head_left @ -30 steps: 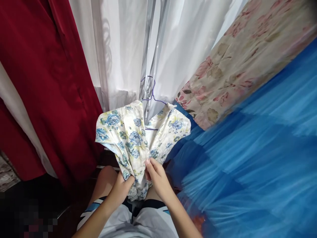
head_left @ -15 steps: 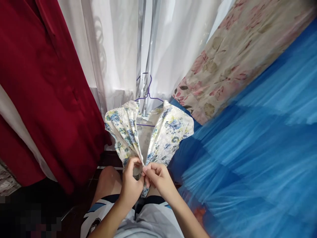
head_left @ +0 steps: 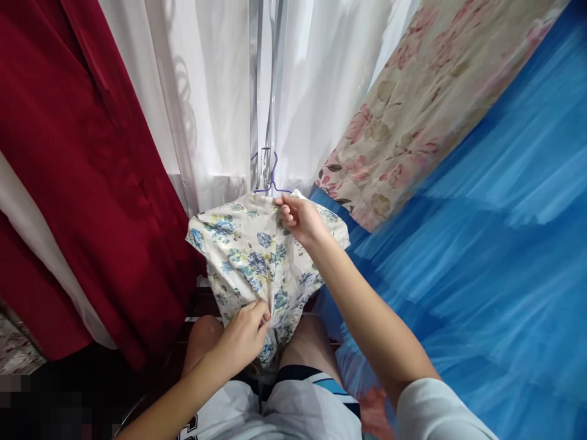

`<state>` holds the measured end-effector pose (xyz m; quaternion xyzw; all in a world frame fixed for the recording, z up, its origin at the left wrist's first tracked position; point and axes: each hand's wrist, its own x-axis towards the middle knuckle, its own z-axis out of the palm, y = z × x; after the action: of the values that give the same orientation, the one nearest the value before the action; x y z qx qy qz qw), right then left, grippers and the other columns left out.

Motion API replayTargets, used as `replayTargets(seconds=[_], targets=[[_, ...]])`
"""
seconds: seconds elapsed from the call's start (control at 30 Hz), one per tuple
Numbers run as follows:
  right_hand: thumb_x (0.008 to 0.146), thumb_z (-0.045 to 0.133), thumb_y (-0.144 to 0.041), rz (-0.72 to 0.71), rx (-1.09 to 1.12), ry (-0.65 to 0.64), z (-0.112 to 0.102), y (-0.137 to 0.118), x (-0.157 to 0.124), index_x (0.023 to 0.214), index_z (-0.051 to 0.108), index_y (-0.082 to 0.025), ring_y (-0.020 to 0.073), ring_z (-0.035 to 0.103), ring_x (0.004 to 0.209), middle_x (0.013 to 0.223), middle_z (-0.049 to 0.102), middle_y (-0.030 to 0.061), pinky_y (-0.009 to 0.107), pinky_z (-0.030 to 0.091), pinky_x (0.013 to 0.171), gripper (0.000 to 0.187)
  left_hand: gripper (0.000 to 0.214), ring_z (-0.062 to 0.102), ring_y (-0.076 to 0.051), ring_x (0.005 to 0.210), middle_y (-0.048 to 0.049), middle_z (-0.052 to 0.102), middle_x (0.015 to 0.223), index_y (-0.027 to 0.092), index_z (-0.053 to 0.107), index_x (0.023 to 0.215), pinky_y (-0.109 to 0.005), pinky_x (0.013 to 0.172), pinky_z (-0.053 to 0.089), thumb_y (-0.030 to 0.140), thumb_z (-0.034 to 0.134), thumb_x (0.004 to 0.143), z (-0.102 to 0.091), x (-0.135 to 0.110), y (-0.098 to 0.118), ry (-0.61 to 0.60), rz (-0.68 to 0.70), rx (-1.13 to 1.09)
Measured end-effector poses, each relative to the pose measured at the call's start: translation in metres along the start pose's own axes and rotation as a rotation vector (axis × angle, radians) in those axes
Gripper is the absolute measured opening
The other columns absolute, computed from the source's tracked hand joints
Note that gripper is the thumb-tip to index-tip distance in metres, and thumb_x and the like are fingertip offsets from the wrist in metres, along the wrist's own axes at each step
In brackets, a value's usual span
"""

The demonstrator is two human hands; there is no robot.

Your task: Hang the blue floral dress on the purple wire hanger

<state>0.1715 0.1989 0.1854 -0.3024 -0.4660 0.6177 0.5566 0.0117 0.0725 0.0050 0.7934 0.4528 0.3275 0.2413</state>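
Note:
A white dress [head_left: 259,244] with blue and yellow flowers hangs in front of me on a purple hanger [head_left: 274,174]. Its centre seam runs straight down, closed from the neckline to the lower part. At the top of that seam, my right hand [head_left: 302,220] is closed in a pinch, on what appears to be the zipper pull; the pull itself is hidden by the fingers. Lower down, my left hand [head_left: 245,333] grips the dress fabric beside the seam and holds it toward me. The dress's lower end hangs between my knees.
White sheer curtains [head_left: 211,91] hang behind the dress. Dark red cloth [head_left: 105,183] hangs to the left. On the right are a beige floral cloth [head_left: 389,122] and a blue tulle garment [head_left: 481,263]. My legs [head_left: 309,348] are below the dress.
My right hand has moved up from beside the left hand to the neckline, and the dress's open front gap has closed along the seam. My left hand stays low on the fabric.

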Motion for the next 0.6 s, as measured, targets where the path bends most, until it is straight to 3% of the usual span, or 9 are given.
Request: replayTargets(seconds=[0.1,0.17,0.2,0.27,0.37,0.47,0.53,0.6], targets=[[0.085,0.063,-0.032,-0.117,-0.159,0.028,-0.001,0.004,-0.01,0.078,0.064,-0.013,0.0054,0.038,0.041,0.051,0.05,-0.0037,0.019,0.024,0.039,0.02,0.012,0.063,-0.019,0.083,-0.0032,0.067,0.09,0.022,0.06,0.095,-0.029,0.075,0.049,0.017,0.062,0.084,-0.027,0.009,0.004,0.035,0.073,-0.113],[0.086,0.062,-0.035,-0.186,-0.285,0.04,-0.002,0.011,-0.023,0.077,0.066,-0.014,0.0071,0.041,0.041,0.05,0.053,-0.0023,0.021,0.026,0.041,0.023,0.027,0.063,-0.018,0.09,-0.0034,0.067,0.097,0.023,0.058,0.115,-0.029,0.083,0.049,0.023,0.062,0.088,-0.054,0.028,0.016,0.212,0.152,-0.161],[0.086,0.062,-0.037,-0.208,-0.338,0.033,-0.002,0.013,-0.029,0.076,0.066,-0.014,0.0076,0.041,0.041,0.049,0.053,-0.0022,0.021,0.026,0.041,0.025,0.033,0.063,-0.017,0.087,-0.0025,0.066,0.094,0.024,0.054,0.125,-0.028,0.083,0.049,0.025,0.058,0.091,-0.068,0.042,0.024,0.312,0.191,-0.176],[0.086,0.061,-0.04,-0.244,-0.418,-0.001,0.0,0.015,-0.038,0.075,0.065,-0.015,0.0078,0.039,0.039,0.046,0.052,-0.0028,0.022,0.025,0.041,0.027,0.04,0.06,-0.014,0.074,0.001,0.061,0.079,0.024,0.047,0.137,-0.027,0.076,0.048,0.028,0.049,0.097,-0.093,0.073,0.04,0.384,0.259,-0.151],[0.087,0.06,-0.04,-0.297,-0.48,-0.05,0.001,0.012,-0.042,0.071,0.063,-0.017,0.0075,0.036,0.039,0.044,0.048,-0.0042,0.023,0.024,0.043,0.028,0.026,0.055,-0.013,0.062,0.0021,0.057,0.069,0.021,0.061,0.118,-0.024,0.064,0.043,0.031,0.046,0.099,-0.111,0.116,0.058,0.358,0.372,-0.007],[0.086,0.061,-0.042,-0.347,-0.502,-0.053,-0.006,0.018,-0.034,0.07,0.062,-0.017,0.0077,0.033,0.041,0.045,0.042,-0.0061,0.024,0.022,0.045,0.029,0.023,0.056,-0.013,0.062,0.0006,0.06,0.068,0.018,0.065,0.088,-0.024,0.063,0.041,0.03,0.048,0.099,-0.109,0.141,0.067,0.376,0.436,0.1],[0.084,0.062,-0.043,-0.332,-0.528,-0.019,-0.016,0.032,-0.027,0.069,0.062,-0.017,0.0077,0.03,0.042,0.045,0.039,-0.0067,0.025,0.02,0.045,0.03,0.023,0.059,-0.013,0.064,0.0002,0.062,0.069,0.017,0.063,0.086,-0.024,0.064,0.042,0.03,0.049,0.099,-0.108,0.147,0.065,0.486,0.426,0.048],[0.082,0.062,-0.043,-0.263,-0.564,0.014,-0.027,0.051,-0.024,0.066,0.061,-0.016,0.0077,0.028,0.041,0.044,0.038,-0.0066,0.025,0.018,0.045,0.031,0.022,0.061,-0.013,0.066,-0.0001,0.064,0.071,0.017,0.063,0.09,-0.023,0.065,0.044,0.031,0.049,0.099,-0.118,0.151,0.052,0.67,0.381,-0.076]])
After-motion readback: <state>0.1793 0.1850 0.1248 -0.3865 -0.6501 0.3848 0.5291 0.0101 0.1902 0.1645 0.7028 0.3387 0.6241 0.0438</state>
